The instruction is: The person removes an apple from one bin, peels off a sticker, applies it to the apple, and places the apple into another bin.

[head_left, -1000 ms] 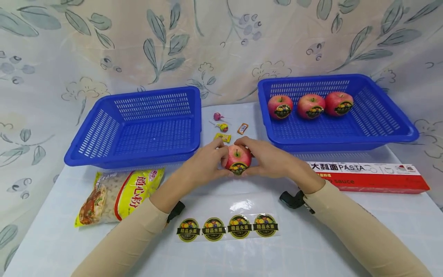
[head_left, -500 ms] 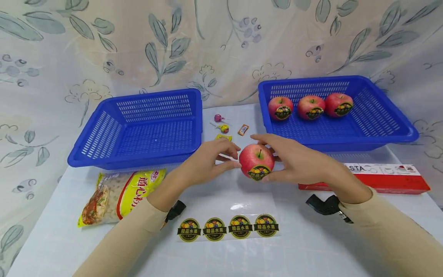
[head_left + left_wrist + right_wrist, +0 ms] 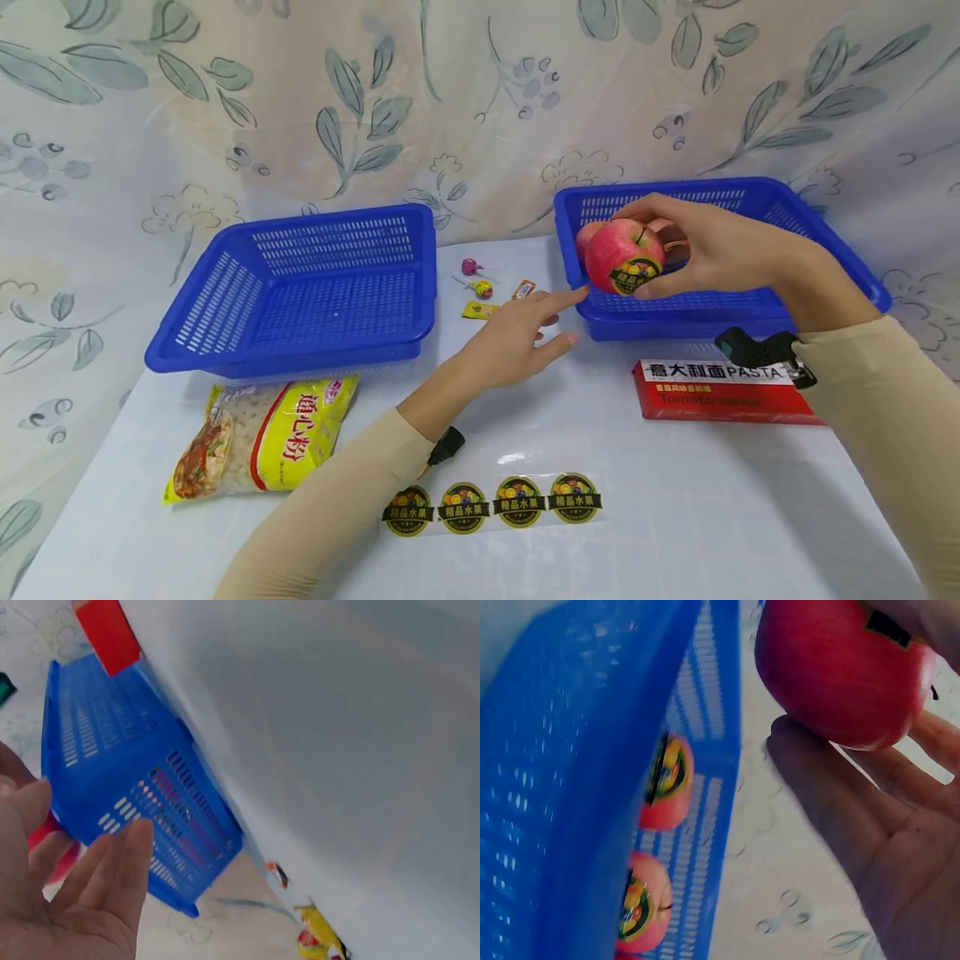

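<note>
My right hand (image 3: 723, 250) grips a red apple (image 3: 624, 257) between thumb and fingers, over the left part of the right blue basket (image 3: 622, 327). A round black-and-gold sticker (image 3: 636, 273) shows on the apple's front. Behind it, other stickered apples (image 3: 667, 784) lie inside that basket, mostly covered by the held fruit and my hand in the head view. My left hand (image 3: 517, 342) holds nothing; its index finger stretches toward the basket's near left corner, with the thumb spread apart. In the left wrist view, the left fingers (image 3: 131, 870) overlap the basket's side.
A second blue basket (image 3: 315, 354) stands at left. Lollipops (image 3: 480, 288) and wrapped candies (image 3: 478, 310) lie between the baskets. A yellow pasta bag (image 3: 262, 433) is front left, a red pasta box (image 3: 712, 400) front right. A sticker sheet (image 3: 491, 504) lies near the front.
The apple went from both hands to the right hand alone, then moved right and up over the basket. My left hand let go and shifted right after it.
</note>
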### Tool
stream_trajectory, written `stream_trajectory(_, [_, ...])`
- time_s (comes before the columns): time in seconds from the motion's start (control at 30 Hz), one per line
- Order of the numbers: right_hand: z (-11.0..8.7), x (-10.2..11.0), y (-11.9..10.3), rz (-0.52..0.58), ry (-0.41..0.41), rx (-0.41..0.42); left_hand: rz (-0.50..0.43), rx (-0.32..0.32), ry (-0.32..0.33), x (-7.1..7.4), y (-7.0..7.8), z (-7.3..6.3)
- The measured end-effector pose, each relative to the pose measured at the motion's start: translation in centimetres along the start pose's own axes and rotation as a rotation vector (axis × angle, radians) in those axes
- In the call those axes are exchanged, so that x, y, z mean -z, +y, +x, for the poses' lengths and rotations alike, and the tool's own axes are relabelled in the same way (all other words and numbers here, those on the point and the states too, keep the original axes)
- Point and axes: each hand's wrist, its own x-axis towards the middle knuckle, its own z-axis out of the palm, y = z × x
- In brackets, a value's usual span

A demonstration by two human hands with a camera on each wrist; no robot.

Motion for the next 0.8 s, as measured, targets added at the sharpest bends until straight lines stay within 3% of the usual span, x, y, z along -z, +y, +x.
stream_trajectory(0.17, [2.1, 0.7, 2.7, -0.05, -0.036, -0.068, 0.026, 0.004, 0.043, -0.6, 0.1, 0.3])
stream_trajectory(0.3, [3.5, 1.1, 4.4, -0.079, -0.113, -0.147, 0.041, 0.018, 0.061, -0.9, 0.2, 0.4])
stream_trajectory(0.67, [6.3, 0.7, 6.2, -0.048, -0.379, -0.368, 0.096, 0.125, 0.124, -1.1, 1.2, 1.4])
stream_trajectory(0.8, [7.0, 0.2, 6.4, -0.107, -0.473, -0.361, 0.116, 0.12, 0.145, -0.9, 1.3, 1.6])
